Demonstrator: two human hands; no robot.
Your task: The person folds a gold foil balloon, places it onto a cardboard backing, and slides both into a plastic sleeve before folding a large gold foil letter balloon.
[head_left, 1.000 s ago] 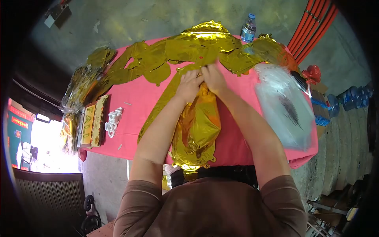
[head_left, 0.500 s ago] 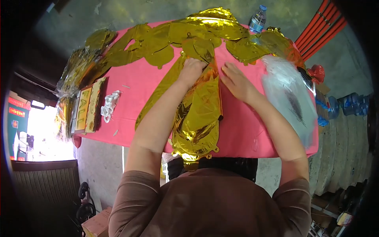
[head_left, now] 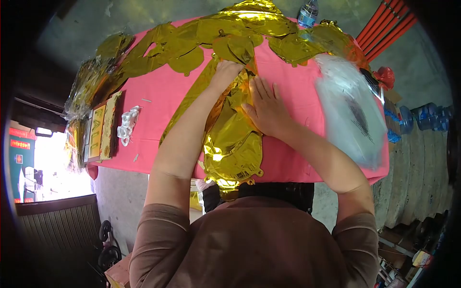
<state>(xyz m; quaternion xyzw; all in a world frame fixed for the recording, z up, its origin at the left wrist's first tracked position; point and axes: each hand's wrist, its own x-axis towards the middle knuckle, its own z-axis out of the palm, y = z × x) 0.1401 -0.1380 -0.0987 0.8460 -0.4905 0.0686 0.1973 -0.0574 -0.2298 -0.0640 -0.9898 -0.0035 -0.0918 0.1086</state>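
A long gold foil balloon (head_left: 234,144) lies flat down the middle of the pink-covered table (head_left: 293,153) and hangs over the near edge. My left hand (head_left: 226,74), its fingers curled and pressed together, is at the upper part of this foil; what it pinches, if anything, is hidden. My right hand (head_left: 266,106) rests with spread fingers on the foil's right side, lower and nearer to me. More flat gold foil pieces (head_left: 187,60) overlap along the far side of the table.
Clear plastic bags (head_left: 353,115) lie at the right. White ribbon (head_left: 127,126) and a printed box (head_left: 102,129) are on the left, beside wrapped gold foil (head_left: 79,105). A water bottle (head_left: 308,13) stands at the far edge. Red poles (head_left: 386,29) and blue jugs (head_left: 430,116) are beyond.
My right hand has moved left and toward me, from the pink cloth onto the gold foil. My left hand stays at the foil's upper part. The whole view has shifted slightly.
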